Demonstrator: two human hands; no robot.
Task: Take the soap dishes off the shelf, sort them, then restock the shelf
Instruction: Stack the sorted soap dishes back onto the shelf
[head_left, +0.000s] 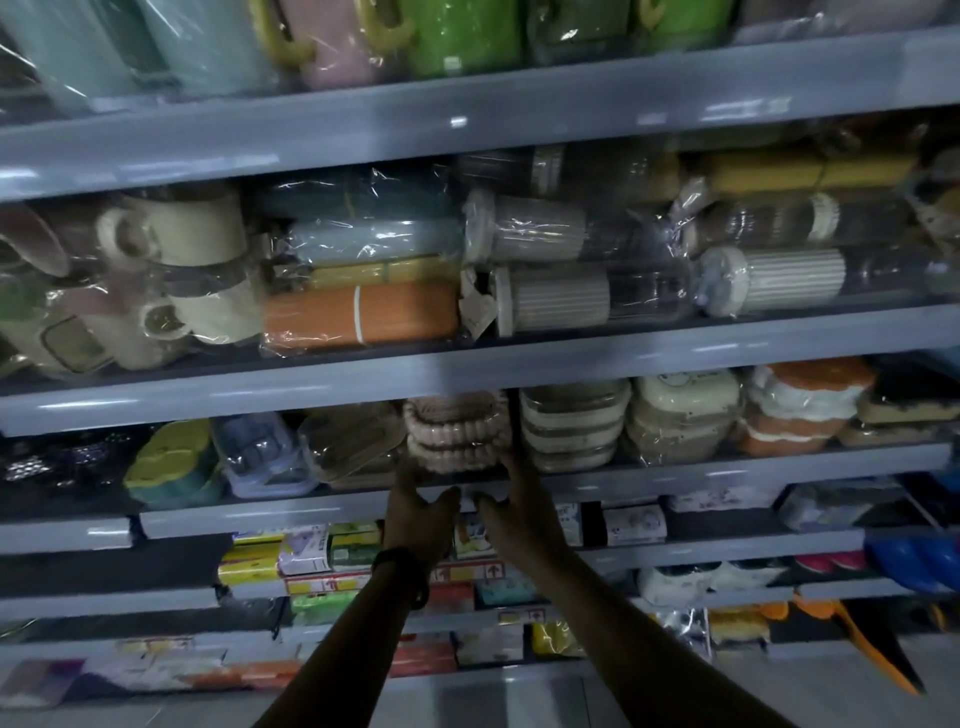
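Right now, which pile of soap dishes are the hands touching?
The pink scalloped stack, mid-shelf. The left hand and right hand reach its base from either side. The cream striped stack beside it and the orange-and-white stack farther right are untouched.

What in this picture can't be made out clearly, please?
Head view only:
- Fingertips of left hand and right hand: hidden behind the pink soap dishes, so grip unclear.
- Label text on boxes below: blurred, too small.
- Mugs: obscured by glare on their wrap.
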